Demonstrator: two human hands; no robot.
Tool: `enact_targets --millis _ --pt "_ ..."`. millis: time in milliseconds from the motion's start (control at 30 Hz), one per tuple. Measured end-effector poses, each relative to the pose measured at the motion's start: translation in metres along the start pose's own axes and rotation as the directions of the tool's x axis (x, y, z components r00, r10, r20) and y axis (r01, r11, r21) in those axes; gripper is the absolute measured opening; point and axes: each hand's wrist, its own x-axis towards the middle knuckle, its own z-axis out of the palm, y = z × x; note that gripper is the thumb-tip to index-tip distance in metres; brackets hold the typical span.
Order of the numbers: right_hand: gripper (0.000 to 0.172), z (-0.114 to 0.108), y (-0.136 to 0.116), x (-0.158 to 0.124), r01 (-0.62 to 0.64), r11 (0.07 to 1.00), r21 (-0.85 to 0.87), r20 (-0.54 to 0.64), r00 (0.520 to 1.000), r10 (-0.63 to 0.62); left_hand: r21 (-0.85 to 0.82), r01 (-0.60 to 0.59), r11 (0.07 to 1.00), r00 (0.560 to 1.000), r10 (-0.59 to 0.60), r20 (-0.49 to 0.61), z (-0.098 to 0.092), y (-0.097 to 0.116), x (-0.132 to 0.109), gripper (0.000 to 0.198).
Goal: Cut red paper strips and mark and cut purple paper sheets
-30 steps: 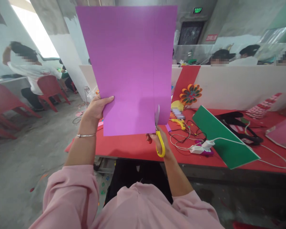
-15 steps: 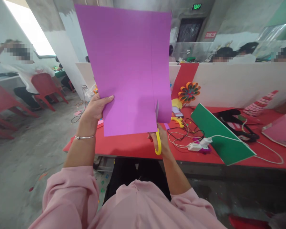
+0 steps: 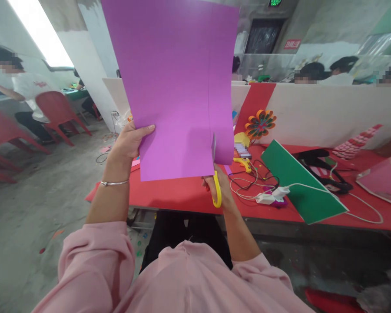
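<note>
A large sheet of purple paper (image 3: 172, 82) is held upright before me above the red table. My left hand (image 3: 130, 139) pinches its lower left edge, thumb on the near face and the other fingers behind. My right hand (image 3: 219, 184) is closed around the yellow handles of a pair of scissors (image 3: 217, 191), below the sheet's lower right part. The blade stands in a cut that runs up from the bottom edge, along a thin dark line on the paper. To the right of the cut, the strip curls away. Part of the right hand's fingers is hidden.
On the red table (image 3: 169, 195) lie a green board (image 3: 299, 187), a white power strip (image 3: 267, 198) with tangled cords, a yellow glue gun (image 3: 243, 164) and an orange paper flower (image 3: 260, 124). A white partition (image 3: 313, 104) rises behind. Other people sit beyond it and at left.
My view has tilted slightly, so the sheet's top now leaves the frame. Hands, scissors and paper keep nearly the same arrangement. The person at left has lowered a raised arm.
</note>
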Motion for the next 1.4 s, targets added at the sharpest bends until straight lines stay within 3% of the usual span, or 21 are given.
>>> enact_targets --millis 500,933,1400 --pt "0.037 -0.001 0.006 0.0 0.005 0.999 -0.044 0.037 0.999 -0.004 0.087 -0.033 0.996 0.999 0.035 -0.024 -0.001 -0.001 -0.001 0.03" --pt "0.032 0.003 0.006 -0.001 -0.011 0.999 -0.036 0.022 1.0 0.012 0.038 -0.009 0.999 1.0 0.009 0.006 -0.008 -0.007 0.0 0.032" --pt "0.036 0.006 0.006 -0.003 -0.061 0.998 -0.015 0.005 0.998 0.061 0.065 -0.025 0.998 0.999 0.027 -0.039 -0.011 -0.014 0.001 0.033"
